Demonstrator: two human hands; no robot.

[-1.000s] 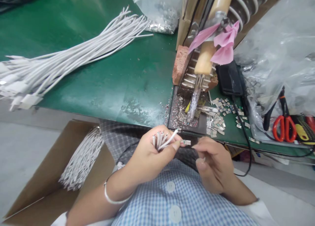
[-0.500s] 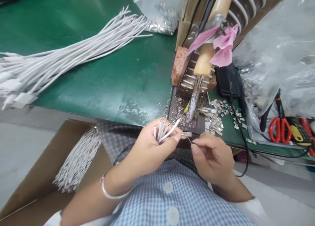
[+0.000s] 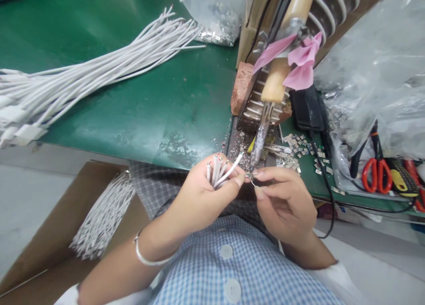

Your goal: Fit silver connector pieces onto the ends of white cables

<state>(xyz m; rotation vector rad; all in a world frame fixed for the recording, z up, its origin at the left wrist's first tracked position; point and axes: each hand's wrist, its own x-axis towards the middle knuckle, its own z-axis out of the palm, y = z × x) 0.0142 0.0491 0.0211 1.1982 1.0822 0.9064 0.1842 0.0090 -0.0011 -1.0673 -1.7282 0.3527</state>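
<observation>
My left hand [image 3: 202,198] is closed round a small bunch of white cable ends [image 3: 219,171] that stick up with stripped tips. One cable reaches right toward a small metal connector [image 3: 249,175], pinched between my left thumb and my right hand [image 3: 282,198]. My right fingers also pinch a thin solder wire just under the tip of the fixed soldering iron [image 3: 260,141]. The iron has a wooden handle [image 3: 282,70] and points down at a tray [image 3: 236,146] strewn with solder bits.
A long bundle of white cables [image 3: 86,77] lies on the green table [image 3: 159,106]. A cardboard box [image 3: 49,247] at lower left holds more cables. Loose metal shells [image 3: 299,150], a black cord, red scissors [image 3: 374,172] and plastic bags [image 3: 375,61] sit at the right.
Both hands rose toward the table edge. The connector now sits right under the iron's tip, and my right fingers have closed in on it with the solder wire.
</observation>
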